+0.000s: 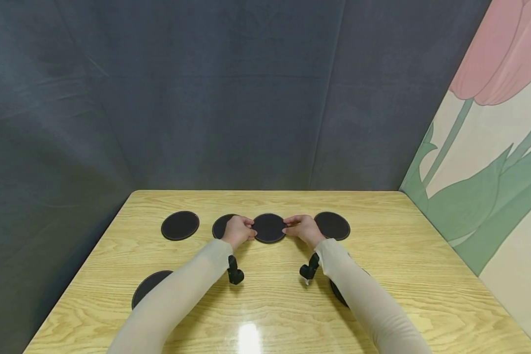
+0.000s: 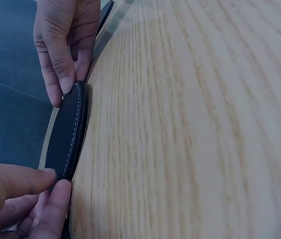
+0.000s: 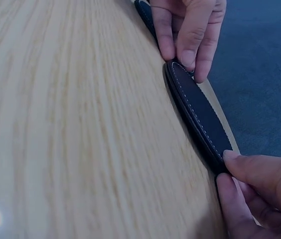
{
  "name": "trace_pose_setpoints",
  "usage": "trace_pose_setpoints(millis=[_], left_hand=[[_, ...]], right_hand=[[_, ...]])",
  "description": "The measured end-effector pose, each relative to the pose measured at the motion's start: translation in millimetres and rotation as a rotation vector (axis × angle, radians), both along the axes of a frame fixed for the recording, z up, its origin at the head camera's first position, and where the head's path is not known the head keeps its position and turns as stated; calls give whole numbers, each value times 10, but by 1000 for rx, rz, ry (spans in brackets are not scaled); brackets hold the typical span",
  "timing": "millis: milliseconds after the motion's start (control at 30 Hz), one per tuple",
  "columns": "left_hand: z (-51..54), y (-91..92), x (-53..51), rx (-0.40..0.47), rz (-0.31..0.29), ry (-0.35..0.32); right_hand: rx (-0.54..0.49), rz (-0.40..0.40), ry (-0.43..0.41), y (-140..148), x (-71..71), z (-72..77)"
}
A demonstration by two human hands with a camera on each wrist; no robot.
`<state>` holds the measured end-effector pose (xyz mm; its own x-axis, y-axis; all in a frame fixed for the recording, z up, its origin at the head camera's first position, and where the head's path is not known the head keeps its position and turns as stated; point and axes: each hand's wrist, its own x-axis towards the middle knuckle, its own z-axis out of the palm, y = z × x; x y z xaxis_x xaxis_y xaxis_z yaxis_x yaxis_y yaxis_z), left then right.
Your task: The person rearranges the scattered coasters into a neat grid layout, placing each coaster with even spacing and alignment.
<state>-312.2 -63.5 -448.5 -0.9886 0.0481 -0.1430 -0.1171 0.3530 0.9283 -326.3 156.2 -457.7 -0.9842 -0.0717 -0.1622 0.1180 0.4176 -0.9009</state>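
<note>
A round black coaster [image 1: 269,227] with pale stitching round its rim is held between both hands over the far middle of the table. My left hand [image 1: 239,232] pinches its left edge between thumb and fingers. On the opposite edge, my right hand [image 1: 304,229] pinches it too. In the left wrist view the coaster [image 2: 67,134] lies low over the wood, and its rim looks layered, perhaps two stacked pieces. The right wrist view gives the same layered rim on the coaster [image 3: 196,112], with the right thumb on top; whether it touches the table I cannot tell.
Similar black discs lie on the wooden table [image 1: 270,290]: one far left [image 1: 180,225], one partly behind the left hand [image 1: 220,226], one beside the right hand [image 1: 333,225]. Each forearm partly covers another nearer disc. A dark curtain [image 1: 230,98] hangs behind; a tulip-patterned surface [image 1: 491,162] stands right.
</note>
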Motion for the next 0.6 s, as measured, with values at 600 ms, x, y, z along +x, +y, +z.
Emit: trace_pose_setpoints(millis=[600], left_hand=[[-16,3,-20,0,-8,-18]], right_hand=[[27,25,-15,-13,-1,29]])
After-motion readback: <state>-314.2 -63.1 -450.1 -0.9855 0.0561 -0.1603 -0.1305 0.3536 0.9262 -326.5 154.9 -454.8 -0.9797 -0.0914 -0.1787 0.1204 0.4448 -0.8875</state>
